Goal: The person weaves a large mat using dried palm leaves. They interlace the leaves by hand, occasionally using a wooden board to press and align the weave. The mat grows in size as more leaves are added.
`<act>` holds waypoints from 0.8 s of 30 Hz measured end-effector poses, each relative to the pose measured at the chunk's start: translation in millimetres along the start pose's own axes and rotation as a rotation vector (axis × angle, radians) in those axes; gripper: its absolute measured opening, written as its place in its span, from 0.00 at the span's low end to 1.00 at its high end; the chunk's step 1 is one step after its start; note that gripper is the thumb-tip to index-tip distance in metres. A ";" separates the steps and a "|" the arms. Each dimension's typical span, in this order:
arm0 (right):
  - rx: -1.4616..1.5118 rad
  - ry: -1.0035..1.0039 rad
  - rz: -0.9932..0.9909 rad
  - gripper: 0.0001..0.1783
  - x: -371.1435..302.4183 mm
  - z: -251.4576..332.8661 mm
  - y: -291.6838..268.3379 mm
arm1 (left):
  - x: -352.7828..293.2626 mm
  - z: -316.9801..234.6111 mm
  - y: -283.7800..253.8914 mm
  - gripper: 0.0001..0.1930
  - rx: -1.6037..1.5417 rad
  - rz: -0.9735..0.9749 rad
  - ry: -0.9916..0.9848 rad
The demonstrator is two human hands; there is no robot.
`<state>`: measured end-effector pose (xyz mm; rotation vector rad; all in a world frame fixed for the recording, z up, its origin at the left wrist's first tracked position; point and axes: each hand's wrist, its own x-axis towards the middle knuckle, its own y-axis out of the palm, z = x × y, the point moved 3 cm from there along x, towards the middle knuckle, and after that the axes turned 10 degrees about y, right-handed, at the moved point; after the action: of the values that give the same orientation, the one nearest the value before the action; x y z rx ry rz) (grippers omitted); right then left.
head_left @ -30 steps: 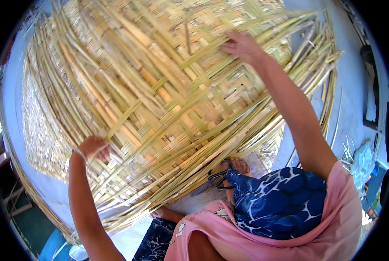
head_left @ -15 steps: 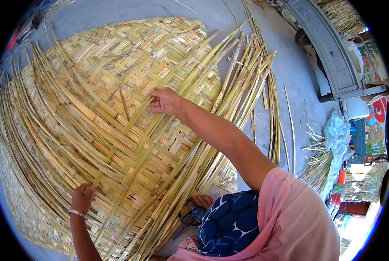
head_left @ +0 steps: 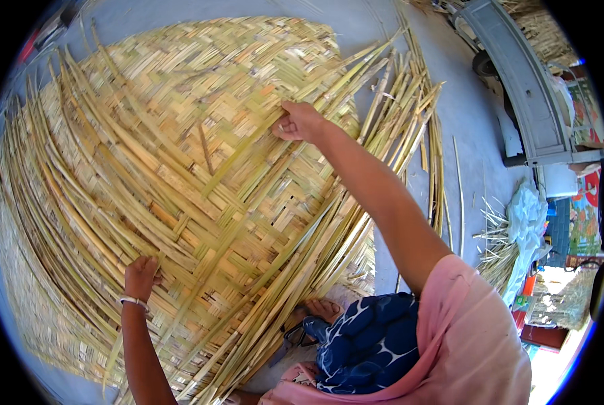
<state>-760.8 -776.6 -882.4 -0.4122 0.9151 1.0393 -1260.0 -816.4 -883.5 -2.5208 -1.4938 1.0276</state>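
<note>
A large herringbone-woven reed mat (head_left: 248,50) lies on the floor in front of me. My right hand (head_left: 298,123) is closed on a flat, pale green reed strip (head_left: 238,158) over the middle of the mat. From there the strip slants down to the left and passes among the crossing strips. My left hand (head_left: 142,278), with a white bracelet at the wrist, is closed around a reed strip at the near left; its fingertips partly hide it. Long loose reed strips (head_left: 79,182) fan out across the mat's left side, curving away from me.
A thick bundle of split reeds (head_left: 356,196) lies along the mat's right side, beside my bare foot (head_left: 323,309). Farther right are a grey cart (head_left: 524,88) with a black wheel, a pale plastic sheet (head_left: 526,216) and a heap of cut reeds (head_left: 497,260).
My right hand has moved up and to the right, drawing the strip with it. My left hand has moved up and slightly right. The whole view has shifted a little.
</note>
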 end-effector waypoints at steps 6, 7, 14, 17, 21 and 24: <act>-1.378 -0.873 -0.145 0.16 -61.7 -23.4 69.8 | 8.2 -1.2 3.8 0.17 0.278 -0.021 0.110; -1.440 -0.977 -0.110 0.17 -62.4 -29.5 87.6 | 5.8 2.1 1.1 0.20 0.282 -0.045 0.080; -1.710 -1.179 0.157 0.18 -39.1 -48.8 144.9 | -2.1 -8.7 5.3 0.23 0.456 -0.118 0.031; -1.784 -0.901 0.188 0.19 -49.2 -49.0 144.1 | -13.2 -24.8 12.2 0.22 0.549 -0.112 0.025; -1.906 -0.789 0.233 0.20 -55.1 -68.1 127.3 | -40.7 -21.7 37.4 0.19 0.575 -0.096 0.074; -1.979 -0.808 0.208 0.20 -53.0 -69.9 128.9 | -40.1 -29.7 42.3 0.16 0.685 -0.105 0.115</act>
<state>-915.0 -792.3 -865.1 -1.3383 -1.1071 1.8347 -1223.8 -862.3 -854.2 -1.9579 -0.9954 1.1112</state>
